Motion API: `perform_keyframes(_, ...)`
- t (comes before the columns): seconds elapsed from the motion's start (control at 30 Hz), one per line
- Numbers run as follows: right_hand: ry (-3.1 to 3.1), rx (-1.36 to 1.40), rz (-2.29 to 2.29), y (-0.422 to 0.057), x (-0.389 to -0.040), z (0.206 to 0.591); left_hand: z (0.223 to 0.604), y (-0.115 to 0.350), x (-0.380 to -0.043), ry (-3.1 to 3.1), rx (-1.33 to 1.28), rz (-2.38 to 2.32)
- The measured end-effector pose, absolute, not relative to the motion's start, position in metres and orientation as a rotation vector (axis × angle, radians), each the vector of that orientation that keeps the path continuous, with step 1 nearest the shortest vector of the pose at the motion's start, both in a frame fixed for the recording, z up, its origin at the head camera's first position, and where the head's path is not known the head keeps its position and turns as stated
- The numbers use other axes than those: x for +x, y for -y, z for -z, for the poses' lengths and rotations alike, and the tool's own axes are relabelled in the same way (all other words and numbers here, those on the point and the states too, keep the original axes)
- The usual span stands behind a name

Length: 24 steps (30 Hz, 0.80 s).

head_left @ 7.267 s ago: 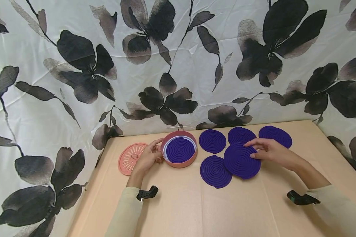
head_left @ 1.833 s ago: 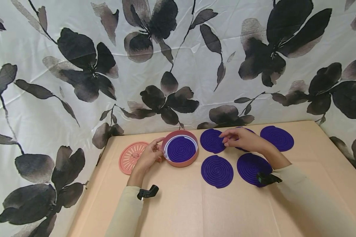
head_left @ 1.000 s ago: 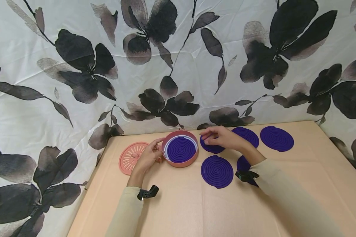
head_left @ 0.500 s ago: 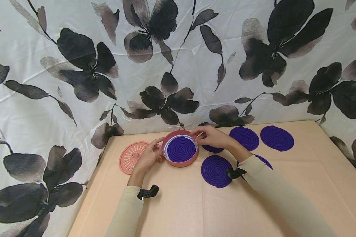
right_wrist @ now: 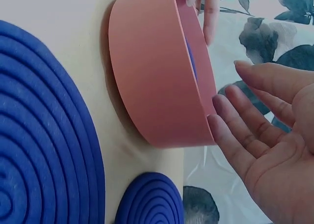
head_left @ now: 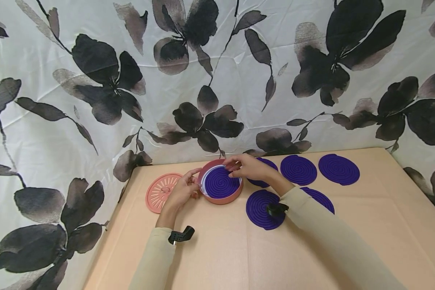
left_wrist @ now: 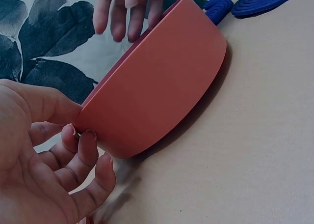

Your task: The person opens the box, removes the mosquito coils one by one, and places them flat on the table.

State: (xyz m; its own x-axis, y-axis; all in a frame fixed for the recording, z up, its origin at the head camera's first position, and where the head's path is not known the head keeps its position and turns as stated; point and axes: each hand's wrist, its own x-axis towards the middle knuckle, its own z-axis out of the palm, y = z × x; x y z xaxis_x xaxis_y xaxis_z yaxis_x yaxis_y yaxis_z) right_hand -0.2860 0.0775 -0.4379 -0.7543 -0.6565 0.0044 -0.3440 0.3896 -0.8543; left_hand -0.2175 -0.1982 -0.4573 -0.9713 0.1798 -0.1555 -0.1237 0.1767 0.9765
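In the head view, a round pink container (head_left: pixel 221 201) with a white inner ring holds a purple-blue spiral coaster (head_left: pixel 219 184). My left hand (head_left: pixel 181 194) pinches its left rim between thumb and fingers; the left wrist view shows this grip on the container wall (left_wrist: pixel 157 81). My right hand (head_left: pixel 249 167) hovers over the container's right side, fingers loosely bent and apart. Nothing lies between them in the right wrist view, where the lower fingers (right_wrist: pixel 223 135) come close to or touch the rim. Part of the coaster inside is hidden by the right hand.
Several matching coasters lie flat to the right, among them a front one (head_left: pixel 259 209), a back one (head_left: pixel 298 170) and a far-right one (head_left: pixel 338 169). A pink slotted lid (head_left: pixel 155 197) lies left, partly behind my left hand. Floral cloth (head_left: pixel 210 80) hangs behind the table.
Earlier my right hand held a coaster, which then lay on the table at the front right. Since then that hand has moved left over the container. The left hand has stayed on the rim.
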Motion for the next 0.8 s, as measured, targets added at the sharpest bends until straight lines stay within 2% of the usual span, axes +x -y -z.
perform_keyframes(0.37,-2.362,-0.899,1.219,-0.061,-0.303,0.443,0.484,0.199,-0.236,-2.251,-0.001,-1.881)
perform_keyframes(0.8,-2.468,-0.901,1.005,-0.049,-0.315,0.45,0.489,0.192,-0.242,-2.296,-0.026,-1.924)
